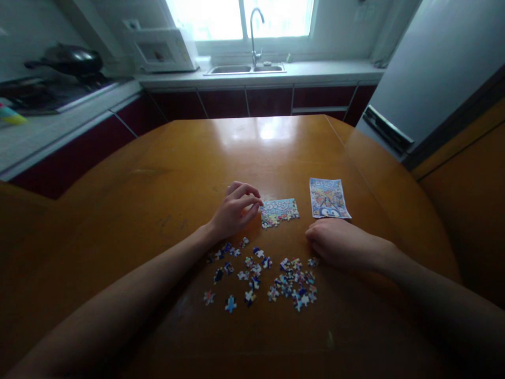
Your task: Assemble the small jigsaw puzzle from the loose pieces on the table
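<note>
Loose pieces (231, 303) lie far from our table's (165, 163) back edge; right fingers (314, 232) curl closed; left fingers (248, 200) adjoin the puzzle (279, 208), grip unclear.

Bright window (209, 21) above the sink (252, 72)

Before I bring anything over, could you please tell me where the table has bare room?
Bare wood shows on the table between the partly joined puzzle and the far edge, and left of the left hand. Crowded nearer the person: loose pieces between the forearms, and the right hand by the picture sheet.
</note>
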Demonstrator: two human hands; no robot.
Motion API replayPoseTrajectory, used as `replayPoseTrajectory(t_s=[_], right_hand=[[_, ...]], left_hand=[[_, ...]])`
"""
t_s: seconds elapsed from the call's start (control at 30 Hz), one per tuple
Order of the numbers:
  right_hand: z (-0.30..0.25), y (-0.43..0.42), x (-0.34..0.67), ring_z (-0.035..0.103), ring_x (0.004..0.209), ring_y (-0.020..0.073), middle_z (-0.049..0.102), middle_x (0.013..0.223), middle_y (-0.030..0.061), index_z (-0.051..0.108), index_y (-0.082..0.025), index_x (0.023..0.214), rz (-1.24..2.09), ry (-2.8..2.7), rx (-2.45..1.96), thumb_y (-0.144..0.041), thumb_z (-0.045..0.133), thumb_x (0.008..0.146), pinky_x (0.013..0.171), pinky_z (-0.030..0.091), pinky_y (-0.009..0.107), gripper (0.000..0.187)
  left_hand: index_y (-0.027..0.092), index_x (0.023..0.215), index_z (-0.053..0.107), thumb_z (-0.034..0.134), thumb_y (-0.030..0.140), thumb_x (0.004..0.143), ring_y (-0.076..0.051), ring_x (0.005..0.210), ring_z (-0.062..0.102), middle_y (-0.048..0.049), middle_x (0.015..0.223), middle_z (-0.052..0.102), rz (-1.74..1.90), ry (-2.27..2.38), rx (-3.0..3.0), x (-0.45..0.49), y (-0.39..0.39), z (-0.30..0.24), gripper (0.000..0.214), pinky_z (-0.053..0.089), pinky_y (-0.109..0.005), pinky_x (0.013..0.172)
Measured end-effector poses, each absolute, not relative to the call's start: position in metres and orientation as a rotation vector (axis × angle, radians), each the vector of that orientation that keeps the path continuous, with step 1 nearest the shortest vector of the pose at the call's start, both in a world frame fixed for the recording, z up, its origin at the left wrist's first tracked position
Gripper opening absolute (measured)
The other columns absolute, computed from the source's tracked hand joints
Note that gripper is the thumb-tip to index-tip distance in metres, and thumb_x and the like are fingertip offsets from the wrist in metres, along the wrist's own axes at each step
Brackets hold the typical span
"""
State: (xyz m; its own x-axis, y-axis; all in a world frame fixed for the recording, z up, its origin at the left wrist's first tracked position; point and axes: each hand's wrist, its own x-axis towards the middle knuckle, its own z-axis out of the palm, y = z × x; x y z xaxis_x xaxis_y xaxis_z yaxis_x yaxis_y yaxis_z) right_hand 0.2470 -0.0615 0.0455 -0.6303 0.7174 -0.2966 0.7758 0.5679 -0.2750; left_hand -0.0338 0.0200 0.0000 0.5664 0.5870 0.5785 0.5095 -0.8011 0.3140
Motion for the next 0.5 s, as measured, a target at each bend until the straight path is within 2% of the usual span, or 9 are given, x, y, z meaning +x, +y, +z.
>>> replayPoseTrajectory(t_s=[0.5], right_hand=[[0.0491, -0.0614, 0.2456, 0.068, 0.079, 0.02, 0.073, 0.084, 0.0098, 0.069, -0.016, 0.077, -0.561, 2.634, 1.271, -0.014, 0.049, 0.084, 0.073, 0.046, 0.029, 0.022]], left_hand=[[0.025, 0.089, 0.07, 0.061, 0.021, 0.089, -0.02, 0.097, 0.051, -0.0028, 0.097, 0.064, 1.043, 0.936, 2.661, -0.0341, 0.0205, -0.0007, 0.01, 0.044, -0.038, 0.086]])
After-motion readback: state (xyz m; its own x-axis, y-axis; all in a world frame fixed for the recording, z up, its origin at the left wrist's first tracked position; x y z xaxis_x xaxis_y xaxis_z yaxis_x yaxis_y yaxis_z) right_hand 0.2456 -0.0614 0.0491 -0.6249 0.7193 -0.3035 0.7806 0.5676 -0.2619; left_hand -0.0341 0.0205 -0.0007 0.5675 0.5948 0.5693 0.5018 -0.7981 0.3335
